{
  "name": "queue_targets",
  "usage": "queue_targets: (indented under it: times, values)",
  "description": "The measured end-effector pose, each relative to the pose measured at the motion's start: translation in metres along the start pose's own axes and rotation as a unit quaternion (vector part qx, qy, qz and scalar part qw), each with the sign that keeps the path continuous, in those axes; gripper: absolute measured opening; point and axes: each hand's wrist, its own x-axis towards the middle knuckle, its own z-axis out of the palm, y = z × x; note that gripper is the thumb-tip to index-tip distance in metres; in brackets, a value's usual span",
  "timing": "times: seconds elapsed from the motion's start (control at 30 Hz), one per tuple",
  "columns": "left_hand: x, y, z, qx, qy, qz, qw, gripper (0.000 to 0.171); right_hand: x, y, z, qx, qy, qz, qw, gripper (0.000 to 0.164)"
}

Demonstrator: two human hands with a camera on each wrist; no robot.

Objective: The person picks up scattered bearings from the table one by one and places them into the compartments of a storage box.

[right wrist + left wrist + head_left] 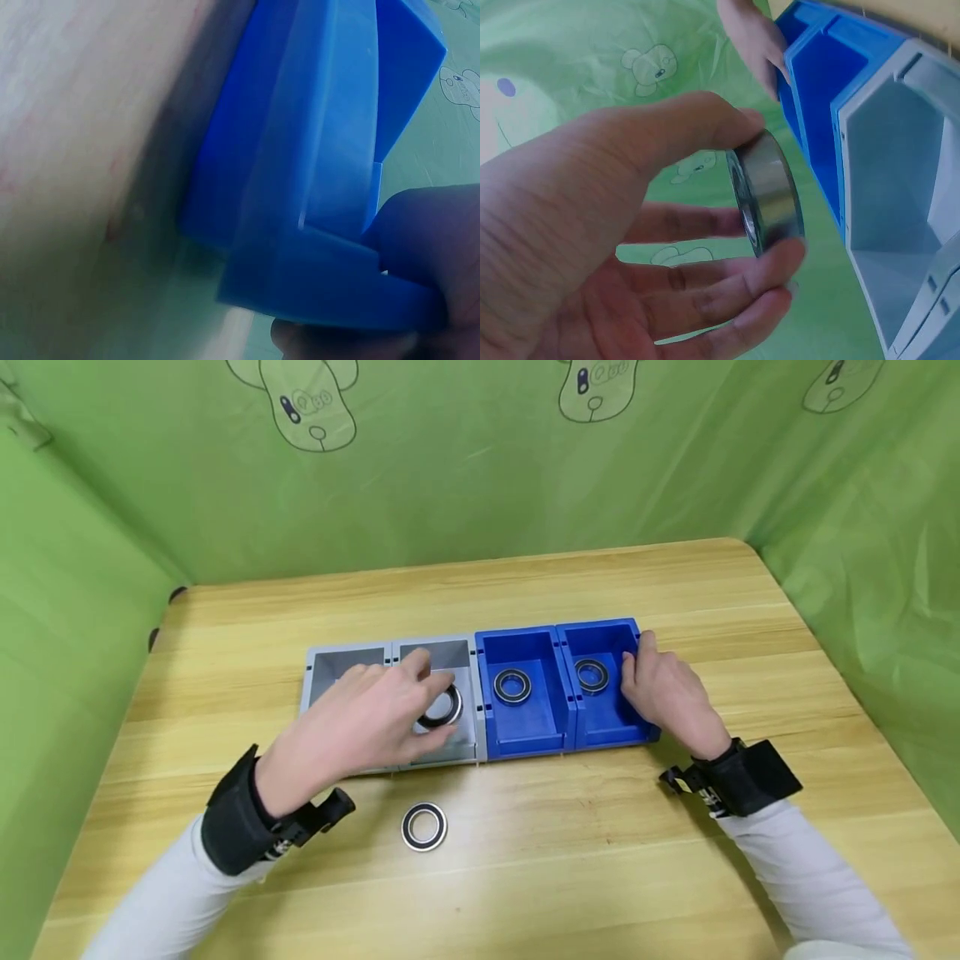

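My left hand (367, 710) pinches a ball bearing (772, 191) between thumb and fingers, tilted on edge. In the head view it overlaps the second grey bin (442, 653). The rightmost blue bin (600, 717) has its right wall gripped by my right hand (669, 693), thumb inside; the right wrist view shows that blue wall (300, 187) close up. One bearing (592, 691) lies in this bin, and another bearing (498, 687) lies in the neighbouring blue bin (525, 727). A further bearing (408, 827) lies flat on the table in front of the grey bins.
The leftmost grey bin (348, 650) is partly hidden behind my left hand. All the bins stand side by side in one row on the wooden table (570, 860). Green curtains (465, 493) with printed animal faces enclose the table at the back and sides.
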Motion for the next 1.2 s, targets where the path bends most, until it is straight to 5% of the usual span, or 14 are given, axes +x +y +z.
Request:
queue_targets:
  times: [0.3,0.93,1.2]
  values:
    - [0.017,-0.012,0.013,0.013,-0.082,-0.003,0.9966,0.045,0.0,-0.002,0.003,-0.007,-0.004,0.002,1.0,0.036]
    - [0.044,-0.029,0.051,-0.02,-0.175,-0.068,0.9821,0.04,-0.001,0.0,0.001,-0.01,-0.001,0.007,1.0,0.037]
    - [0.047,-0.032,0.061,-0.01,-0.189,-0.07,0.9794,0.036,0.001,0.0,-0.003,-0.007,-0.012,0.009,1.0,0.038]
